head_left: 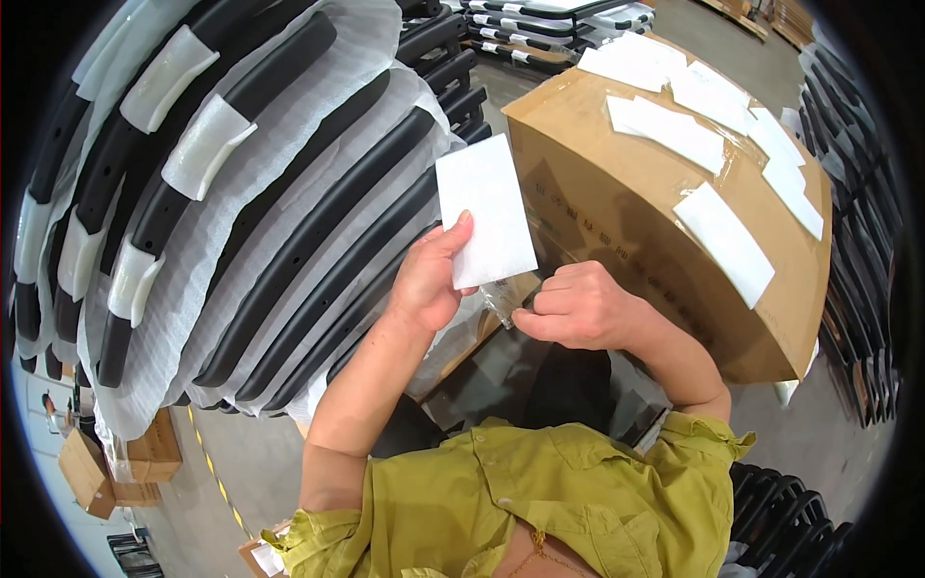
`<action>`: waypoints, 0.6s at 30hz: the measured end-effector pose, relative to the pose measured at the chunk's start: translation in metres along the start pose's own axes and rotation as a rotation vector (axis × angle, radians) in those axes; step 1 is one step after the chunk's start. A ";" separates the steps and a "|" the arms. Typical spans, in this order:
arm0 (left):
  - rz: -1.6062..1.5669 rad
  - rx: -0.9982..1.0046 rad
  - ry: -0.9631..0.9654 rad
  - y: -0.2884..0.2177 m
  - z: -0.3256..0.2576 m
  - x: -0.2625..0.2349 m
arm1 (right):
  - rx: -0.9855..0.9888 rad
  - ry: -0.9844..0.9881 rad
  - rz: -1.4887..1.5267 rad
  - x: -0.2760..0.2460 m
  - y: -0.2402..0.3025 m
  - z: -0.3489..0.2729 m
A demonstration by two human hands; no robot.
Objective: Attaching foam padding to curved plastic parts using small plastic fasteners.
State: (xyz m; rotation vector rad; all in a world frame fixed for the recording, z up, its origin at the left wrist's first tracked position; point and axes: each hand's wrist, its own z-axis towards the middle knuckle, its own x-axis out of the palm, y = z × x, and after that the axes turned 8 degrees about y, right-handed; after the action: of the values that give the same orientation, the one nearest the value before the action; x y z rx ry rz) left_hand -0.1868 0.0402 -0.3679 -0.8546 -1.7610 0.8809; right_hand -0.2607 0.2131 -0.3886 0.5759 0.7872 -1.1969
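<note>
My left hand [431, 275] grips a white foam sheet [488, 207] by its lower left edge, thumb on top. Just below the sheet, my right hand [578, 306] is closed in a pinch on a strip of clear tape [500, 302], whose upper end meets the sheet's lower edge. On the left stand stacked black curved frames [318, 236] with white foam sheeting between them; short foam pieces [207, 144] are wrapped around some bars. To the right, several white foam pieces [725, 241] lie on top of a large cardboard box [617, 222].
More black frames are stacked behind [525, 39], along the far right [848, 250] and at the lower right [785, 515]. Cardboard boxes [145, 453] stand on the floor at the lower left, near a yellow-and-black floor line [214, 472]. The big box sits close to my right arm.
</note>
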 end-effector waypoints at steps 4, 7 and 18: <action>-0.065 -0.072 0.177 0.001 -0.001 -0.003 | 0.047 -0.068 0.227 -0.004 -0.003 -0.003; -0.031 0.089 0.100 -0.003 -0.004 -0.003 | 0.137 -0.129 0.225 -0.002 0.003 -0.008; 0.347 0.728 -0.078 -0.013 -0.022 0.019 | 1.007 -0.363 1.384 0.009 0.007 -0.005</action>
State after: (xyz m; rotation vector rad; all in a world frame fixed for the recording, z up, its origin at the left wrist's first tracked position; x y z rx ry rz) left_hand -0.1735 0.0541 -0.3425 -0.6371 -1.2082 1.6648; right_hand -0.2532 0.2136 -0.3989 1.3502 -0.6229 -0.2427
